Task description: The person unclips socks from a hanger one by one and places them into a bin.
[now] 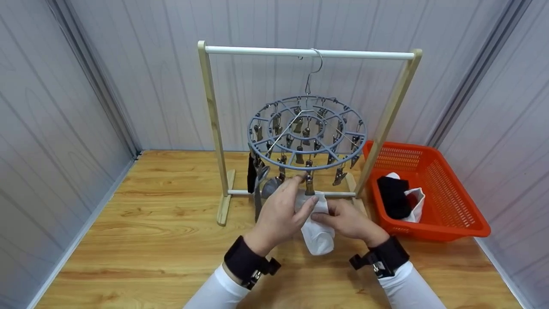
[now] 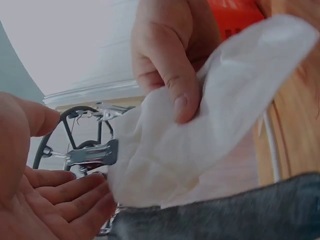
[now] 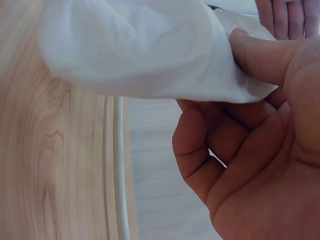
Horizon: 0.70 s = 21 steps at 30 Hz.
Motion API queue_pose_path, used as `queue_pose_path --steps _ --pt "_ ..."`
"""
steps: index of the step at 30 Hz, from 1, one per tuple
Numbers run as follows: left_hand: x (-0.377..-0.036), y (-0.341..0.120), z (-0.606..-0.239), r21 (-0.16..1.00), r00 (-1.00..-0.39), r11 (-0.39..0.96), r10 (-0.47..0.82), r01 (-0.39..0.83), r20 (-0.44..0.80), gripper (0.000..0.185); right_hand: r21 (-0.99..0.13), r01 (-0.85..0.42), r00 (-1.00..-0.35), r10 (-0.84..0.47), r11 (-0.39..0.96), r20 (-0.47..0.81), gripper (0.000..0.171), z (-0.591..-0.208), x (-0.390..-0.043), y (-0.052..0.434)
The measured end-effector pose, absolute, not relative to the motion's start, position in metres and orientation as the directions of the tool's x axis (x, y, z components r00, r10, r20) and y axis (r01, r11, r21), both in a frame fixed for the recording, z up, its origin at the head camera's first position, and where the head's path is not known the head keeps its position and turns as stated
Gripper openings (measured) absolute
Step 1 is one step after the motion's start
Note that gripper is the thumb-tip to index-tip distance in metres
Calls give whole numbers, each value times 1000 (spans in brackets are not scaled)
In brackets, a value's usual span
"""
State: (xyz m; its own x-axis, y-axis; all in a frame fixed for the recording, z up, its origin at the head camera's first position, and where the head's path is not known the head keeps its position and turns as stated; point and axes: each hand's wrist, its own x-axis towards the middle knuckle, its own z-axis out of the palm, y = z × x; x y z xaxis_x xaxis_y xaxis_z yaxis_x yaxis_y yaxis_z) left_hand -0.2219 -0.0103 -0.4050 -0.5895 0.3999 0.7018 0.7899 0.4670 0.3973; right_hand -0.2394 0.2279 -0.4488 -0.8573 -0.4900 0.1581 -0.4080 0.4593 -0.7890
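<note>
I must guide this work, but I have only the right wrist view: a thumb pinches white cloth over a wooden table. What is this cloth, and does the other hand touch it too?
Observer: It is a white sock. The right hand pinches its upper edge, and the left hand touches it from the other side.
Operator: What is above the hands?
Observer: A round clip hanger hangs from a rack's rail. One front clip is right at the left hand's fingers.
Operator: Is something hanging there?
Observer: Yes, a dark sock and a gray sock hang on the hanger's left side.
</note>
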Motion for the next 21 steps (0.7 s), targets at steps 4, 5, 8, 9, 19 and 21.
queue_pose_path --steps 4,5,8,9,19,21 --pt "-222 -10 -404 545 -679 408 386 733 625 58 -784 -408 -854 -498 468 147 24 -448 -238 225" --pt "-222 -10 -404 582 -696 382 381 718 609 57 -786 -404 -855 -499 468 142 25 -448 -238 225" --pt "-224 -10 -403 679 -734 291 369 674 570 53 -793 -396 -855 -501 464 134 26 -448 -237 224" --pt "-225 -10 -403 708 -746 262 365 656 557 52 -793 -398 -854 -502 461 137 27 -448 -237 224" --pt "-227 -11 -400 832 -824 153 318 533 470 43 -789 -398 -859 -491 468 143 23 -446 -233 222" --pt "-228 -11 -400 834 -828 153 304 530 470 41 -789 -396 -861 -489 469 141 22 -446 -233 222"
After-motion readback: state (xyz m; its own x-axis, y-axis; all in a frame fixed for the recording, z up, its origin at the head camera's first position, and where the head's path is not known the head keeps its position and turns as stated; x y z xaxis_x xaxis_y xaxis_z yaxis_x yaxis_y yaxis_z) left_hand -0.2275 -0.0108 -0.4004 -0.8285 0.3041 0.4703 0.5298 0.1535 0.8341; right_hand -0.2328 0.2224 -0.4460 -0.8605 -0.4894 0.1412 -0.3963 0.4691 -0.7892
